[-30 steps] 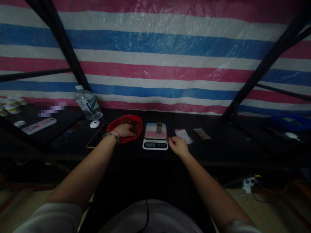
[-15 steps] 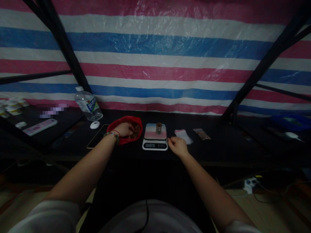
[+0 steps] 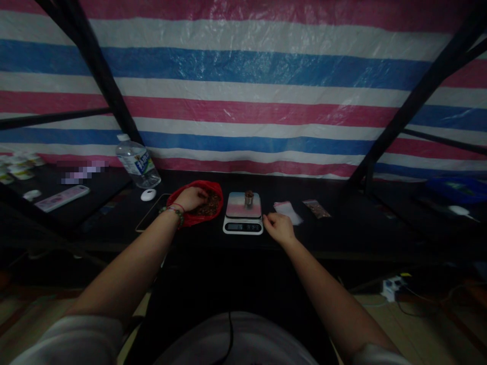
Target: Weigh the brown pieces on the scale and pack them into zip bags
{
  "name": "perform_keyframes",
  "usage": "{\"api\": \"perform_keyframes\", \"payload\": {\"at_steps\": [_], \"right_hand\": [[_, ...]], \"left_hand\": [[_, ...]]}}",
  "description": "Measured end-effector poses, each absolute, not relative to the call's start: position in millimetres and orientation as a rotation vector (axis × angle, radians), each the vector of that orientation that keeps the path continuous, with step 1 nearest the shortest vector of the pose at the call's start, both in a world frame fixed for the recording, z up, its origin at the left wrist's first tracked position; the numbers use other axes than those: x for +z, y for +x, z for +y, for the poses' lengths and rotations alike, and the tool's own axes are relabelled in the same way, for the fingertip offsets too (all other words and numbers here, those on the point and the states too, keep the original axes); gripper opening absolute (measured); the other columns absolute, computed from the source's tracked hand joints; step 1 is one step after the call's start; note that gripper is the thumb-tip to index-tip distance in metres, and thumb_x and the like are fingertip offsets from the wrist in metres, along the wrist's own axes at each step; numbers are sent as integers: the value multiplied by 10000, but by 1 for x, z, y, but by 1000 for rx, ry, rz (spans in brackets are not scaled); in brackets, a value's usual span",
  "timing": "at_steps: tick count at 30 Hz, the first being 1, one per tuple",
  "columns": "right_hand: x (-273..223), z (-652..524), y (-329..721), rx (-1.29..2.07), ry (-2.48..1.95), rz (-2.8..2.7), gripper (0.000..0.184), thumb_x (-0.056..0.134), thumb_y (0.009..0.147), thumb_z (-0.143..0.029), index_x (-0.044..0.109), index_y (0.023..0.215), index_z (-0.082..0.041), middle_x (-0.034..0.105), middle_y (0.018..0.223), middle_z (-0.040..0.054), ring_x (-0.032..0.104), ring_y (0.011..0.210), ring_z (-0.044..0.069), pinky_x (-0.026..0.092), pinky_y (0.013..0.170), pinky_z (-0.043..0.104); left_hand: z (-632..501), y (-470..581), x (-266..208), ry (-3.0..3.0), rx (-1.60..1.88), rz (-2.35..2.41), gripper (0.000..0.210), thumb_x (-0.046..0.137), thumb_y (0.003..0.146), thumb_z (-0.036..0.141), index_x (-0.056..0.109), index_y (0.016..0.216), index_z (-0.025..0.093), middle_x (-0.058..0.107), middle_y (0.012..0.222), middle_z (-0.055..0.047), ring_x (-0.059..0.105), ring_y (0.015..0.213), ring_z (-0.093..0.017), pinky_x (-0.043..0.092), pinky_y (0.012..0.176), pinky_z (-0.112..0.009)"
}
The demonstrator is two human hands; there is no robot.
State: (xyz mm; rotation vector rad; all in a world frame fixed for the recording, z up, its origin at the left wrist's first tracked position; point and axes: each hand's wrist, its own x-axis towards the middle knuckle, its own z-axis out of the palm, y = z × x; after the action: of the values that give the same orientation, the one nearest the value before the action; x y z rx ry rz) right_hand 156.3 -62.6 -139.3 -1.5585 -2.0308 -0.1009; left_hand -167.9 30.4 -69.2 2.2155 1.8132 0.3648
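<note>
Where the bag (image 3: 197, 220) sits back from the bench's (image 3: 353, 225) front edge, my left hand (image 3: 191, 198) dips in, its grip unclear; my right hand (image 3: 280, 226) rests loosely clenched beside the scale (image 3: 235, 207). The bits (image 3: 213, 204) look light, brittle, best pinched from above.

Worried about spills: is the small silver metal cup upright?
Upright: the cup stands on the white digital scale, brown pieces heaped above its rim.

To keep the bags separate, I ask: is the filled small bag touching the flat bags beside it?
Apart: the head view shows black table between the filled small bag and the flat bags.
</note>
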Motion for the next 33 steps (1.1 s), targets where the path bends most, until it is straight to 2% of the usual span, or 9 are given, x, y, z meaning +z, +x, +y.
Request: {"api": "perform_keyframes", "payload": {"at_steps": [6, 13, 20, 25, 33], "right_hand": [[-138, -63, 156, -95, -1561, -2034, 392, 408, 889, -341, 517, 547, -183, 570, 573, 12, 487, 546, 115, 258, 543, 255], [-136, -64, 155, -73, -1584, -2030, 401, 397, 892, -350, 529, 550, -186, 585, 585, 20, 498, 555, 121, 275, 546, 248], [-136, -63, 155, -100, -1571, -2040, 377, 421, 883, -329, 534, 553, -185, 587, 590, 13, 510, 567, 118, 278, 553, 250], [-136, -63, 155, -84, -1559, -2039, 370, 427, 882, -321, 540, 556, -186, 584, 593, 10, 507, 571, 116, 283, 558, 248], [-135, -63, 155, -63, -1564, -2041, 370, 421, 882, -323, 540, 560, -186, 596, 608, 18, 515, 580, 121, 281, 559, 253]], "left_hand": [[19, -161, -56, 2262, 400, 1778, 302, 576, 713, 332, 706, 962, 220, 714, 973, -2, 644, 890, -180, 468, 796, -217], [-2, -104, -44, 2387, 423, 1444, 310, 528, 776, 344, 696, 991, 195, 706, 1000, -28, 636, 914, -183, 461, 825, -229], [6, -59, -66, 2505, 290, 1279, 240, 545, 760, 293, 707, 919, 216, 713, 895, -26, 638, 837, -182, 459, 755, -237], [9, -61, -68, 2480, 291, 1279, 276, 539, 766, 338, 694, 964, 224, 711, 864, -26, 639, 797, -182, 456, 698, -238], [8, -69, -70, 2366, 359, 1376, 365, 546, 767, 314, 650, 1096, 197, 699, 1020, -47, 640, 915, -190, 470, 794, -238]]}}
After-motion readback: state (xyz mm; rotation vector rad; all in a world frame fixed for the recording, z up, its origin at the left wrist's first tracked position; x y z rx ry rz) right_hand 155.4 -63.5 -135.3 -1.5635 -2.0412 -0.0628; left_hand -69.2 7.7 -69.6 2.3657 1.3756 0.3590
